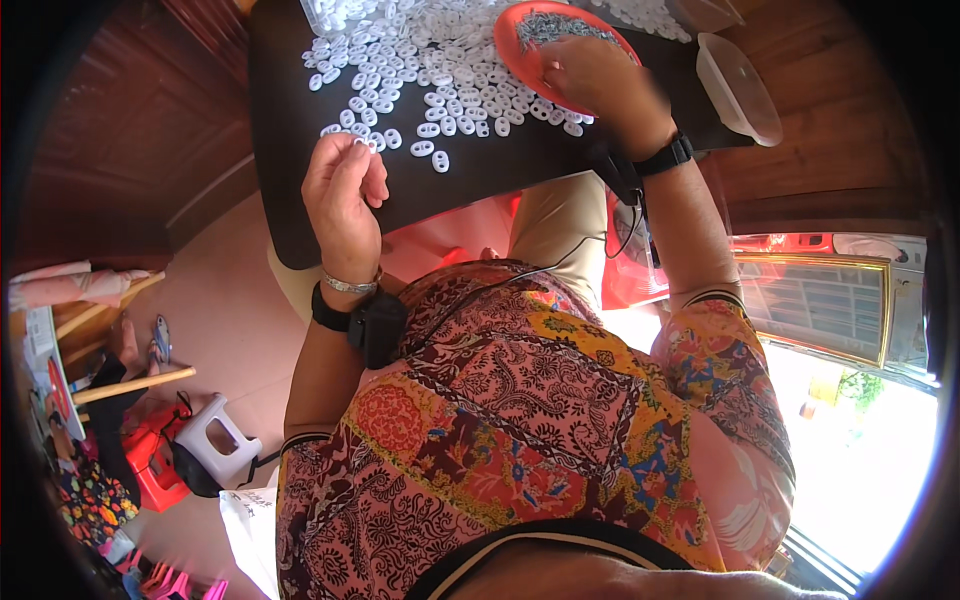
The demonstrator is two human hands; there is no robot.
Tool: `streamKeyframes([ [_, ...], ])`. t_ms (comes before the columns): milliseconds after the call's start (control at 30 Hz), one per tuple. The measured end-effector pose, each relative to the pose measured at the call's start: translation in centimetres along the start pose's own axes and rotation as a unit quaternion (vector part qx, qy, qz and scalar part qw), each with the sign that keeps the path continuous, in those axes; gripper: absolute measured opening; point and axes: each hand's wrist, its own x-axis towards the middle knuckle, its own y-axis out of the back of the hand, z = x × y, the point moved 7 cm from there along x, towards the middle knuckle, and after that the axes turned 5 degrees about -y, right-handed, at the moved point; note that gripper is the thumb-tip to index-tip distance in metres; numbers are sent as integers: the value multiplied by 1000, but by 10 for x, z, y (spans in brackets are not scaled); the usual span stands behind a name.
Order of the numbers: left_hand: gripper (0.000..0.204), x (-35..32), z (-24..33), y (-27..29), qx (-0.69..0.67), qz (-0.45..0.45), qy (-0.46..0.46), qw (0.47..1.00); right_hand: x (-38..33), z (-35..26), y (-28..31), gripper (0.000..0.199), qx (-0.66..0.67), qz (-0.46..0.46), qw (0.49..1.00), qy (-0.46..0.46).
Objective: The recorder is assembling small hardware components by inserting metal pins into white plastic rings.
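My left hand [343,190] is over the near edge of a dark table [500,165], its fingertips pinched on a small white oval plastic piece [362,143]. Many more white oval pieces [420,70] lie spread over the tabletop. My right hand [598,82] reaches into a round orange dish [515,45] that holds small grey metal parts [548,26]; its fingers are bent down among them, and whether they hold any is hidden. Both wrists carry black bands, and the left one also has a silver bracelet.
A clear plastic tub [738,85] stands at the table's right edge. A small grey and white stool [215,435] and red plastic items [150,455] sit on the floor at the left. A gold-framed panel [815,300] is on the right.
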Motion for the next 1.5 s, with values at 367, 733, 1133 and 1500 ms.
streamKeyframes([
  [367, 12, 3, 1, 4, 1, 1, 5, 1000, 10, -3, -6, 15, 57, 15, 998, -3],
  [733, 12, 3, 3, 5, -3, -4, 8, 1000, 5, 25, 22, 18, 267, 61, 955, -118],
  [1133, 14, 1, 5, 6, 9, -4, 5, 1000, -5, -11, 54, 11, 262, 167, 951, 10],
  [1500, 16, 5, 30, -22, 12, -101, 6, 995, -12, -113, 78, 15, 496, 55, 866, 39],
])
